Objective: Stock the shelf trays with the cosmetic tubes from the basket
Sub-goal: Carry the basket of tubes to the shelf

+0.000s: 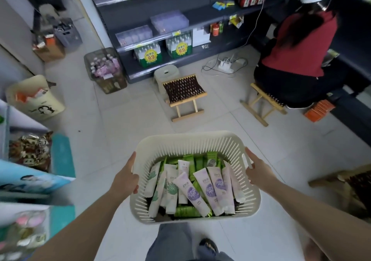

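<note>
A cream slotted basket (pixel 188 142) hangs in front of me above the tiled floor. My left hand (pixel 125 177) grips its left rim and my right hand (pixel 258 172) grips its right handle. Inside lie several cosmetic tubes (pixel 208 188): white ones with purple labels, white ones with green labels, and green ones underneath. Ahead stands a dark shelf unit (pixel 202 17) carrying clear plastic trays (pixel 134 34) on a lower shelf.
A folding wooden stool (pixel 183 95) and a small plastic stool (pixel 166 73) stand ahead on the floor. A person in red (pixel 301 45) sits at the right. A wire basket of bottles (pixel 105 70), a cream bin (pixel 36 98) and a power strip (pixel 225 64) are nearby.
</note>
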The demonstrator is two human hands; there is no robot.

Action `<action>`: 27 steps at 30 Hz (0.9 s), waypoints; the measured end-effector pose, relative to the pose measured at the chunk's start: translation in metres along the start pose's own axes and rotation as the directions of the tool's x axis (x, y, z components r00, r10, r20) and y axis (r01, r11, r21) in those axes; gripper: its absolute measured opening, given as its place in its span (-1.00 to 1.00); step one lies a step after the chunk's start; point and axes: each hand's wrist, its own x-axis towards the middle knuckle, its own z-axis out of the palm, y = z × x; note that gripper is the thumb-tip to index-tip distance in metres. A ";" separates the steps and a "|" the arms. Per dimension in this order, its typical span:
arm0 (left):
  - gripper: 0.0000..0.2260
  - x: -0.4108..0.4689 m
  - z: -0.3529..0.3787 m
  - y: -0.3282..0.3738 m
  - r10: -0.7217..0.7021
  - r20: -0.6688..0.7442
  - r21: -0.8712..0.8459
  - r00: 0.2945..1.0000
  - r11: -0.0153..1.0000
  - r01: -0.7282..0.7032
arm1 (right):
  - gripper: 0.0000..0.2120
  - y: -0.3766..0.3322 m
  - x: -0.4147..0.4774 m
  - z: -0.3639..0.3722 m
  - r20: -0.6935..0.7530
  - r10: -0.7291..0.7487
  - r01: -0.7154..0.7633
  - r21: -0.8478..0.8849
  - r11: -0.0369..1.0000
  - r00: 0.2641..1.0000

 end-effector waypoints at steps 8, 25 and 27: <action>-0.29 0.116 -0.064 0.071 0.045 0.039 0.004 0.998 0.999 -0.045 | -0.33 -0.084 0.085 -0.013 -0.051 0.065 -0.062 0.054 0.997 0.997; -0.30 0.311 -0.117 0.219 -0.013 -0.001 0.008 1.000 1.000 0.013 | -0.32 -0.219 0.307 -0.093 0.016 0.008 -0.009 0.065 0.998 1.000; -0.30 0.329 -0.120 0.237 -0.032 -0.020 -0.017 0.999 0.999 0.031 | -0.33 -0.234 0.336 -0.106 0.043 -0.020 0.018 0.041 0.999 0.999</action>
